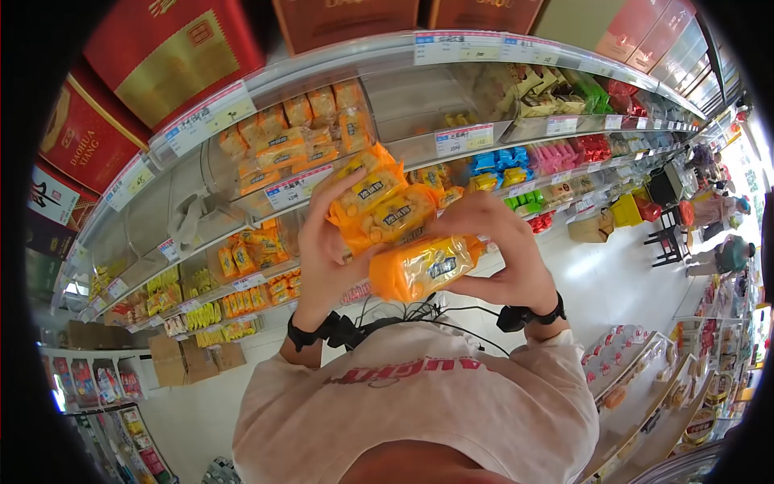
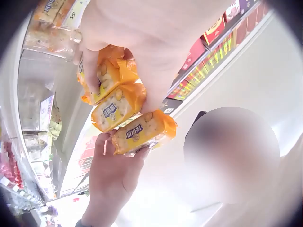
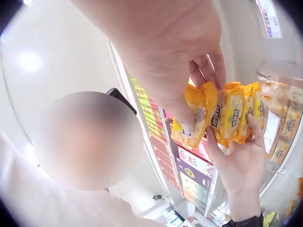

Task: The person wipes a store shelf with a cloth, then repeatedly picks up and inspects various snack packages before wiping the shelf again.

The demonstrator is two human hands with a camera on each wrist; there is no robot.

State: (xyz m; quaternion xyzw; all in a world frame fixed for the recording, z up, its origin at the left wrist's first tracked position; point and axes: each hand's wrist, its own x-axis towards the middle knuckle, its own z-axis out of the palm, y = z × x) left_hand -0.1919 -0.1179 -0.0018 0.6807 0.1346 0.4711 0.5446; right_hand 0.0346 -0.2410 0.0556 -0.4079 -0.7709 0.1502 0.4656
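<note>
Between my two hands are several orange-and-yellow wrapped snack packs with clear windows and dark labels. My left hand (image 1: 316, 256) grips a row of these packs (image 1: 372, 195) side by side, its fingers behind and its thumb in front. With fingers and thumb, my right hand (image 1: 509, 252) pinches one more pack (image 1: 427, 268), lower and nearer my chest. In the left wrist view that pack (image 2: 144, 133) lies right beside the row. From the right wrist, the single pack (image 3: 191, 116) tilts away from the upright row (image 3: 232, 116) in my left hand (image 3: 244, 165).
A shelf bin (image 1: 294, 133) of similar orange packs stands behind my left hand, with price tags (image 1: 300, 185) along the edge. Red gift boxes (image 1: 173, 56) fill the top shelf. Cardboard (image 1: 189, 363) lies on the floor at left. People (image 1: 721, 256) stand far right.
</note>
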